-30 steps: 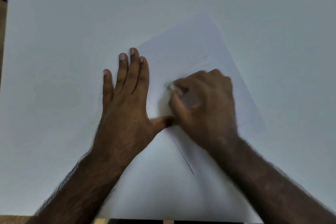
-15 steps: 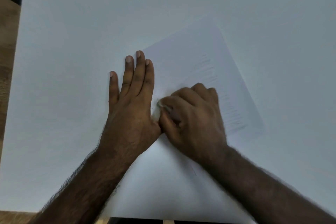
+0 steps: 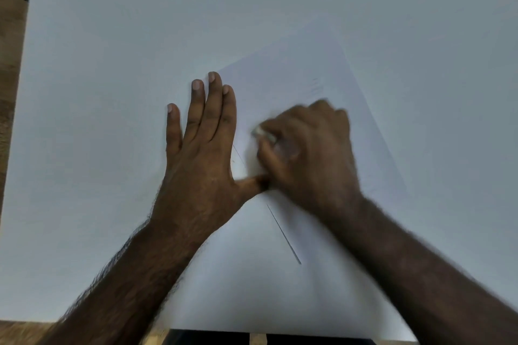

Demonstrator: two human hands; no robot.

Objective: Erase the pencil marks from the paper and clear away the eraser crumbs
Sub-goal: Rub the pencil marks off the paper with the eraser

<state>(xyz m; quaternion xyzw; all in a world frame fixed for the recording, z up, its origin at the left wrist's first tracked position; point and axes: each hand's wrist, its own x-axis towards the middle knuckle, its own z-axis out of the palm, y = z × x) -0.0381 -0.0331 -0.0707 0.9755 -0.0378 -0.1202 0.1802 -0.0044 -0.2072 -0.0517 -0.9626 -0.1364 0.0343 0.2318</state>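
A white sheet of paper (image 3: 294,87) lies tilted on the white table. My left hand (image 3: 201,148) presses flat on the sheet's left edge, fingers together, thumb spread to the right. My right hand (image 3: 308,148) is a blurred fist gripping a small white eraser (image 3: 262,133), whose tip pokes out at the fist's left and rests on the paper. A dark pencil line (image 3: 283,232) runs diagonally below the hands. A fainter short line (image 3: 238,152) shows between thumb and fingers. Faint marks (image 3: 315,87) lie above the right hand.
The white tabletop (image 3: 112,36) surrounds the paper on all sides. Wooden floor (image 3: 11,64) shows past the table's left edge, and a dark strip (image 3: 213,337) lies under the near edge.
My right hand with the eraser has slid up and to the right, away from my left hand, uncovering the pencil line below. My left thumb is spread out again.
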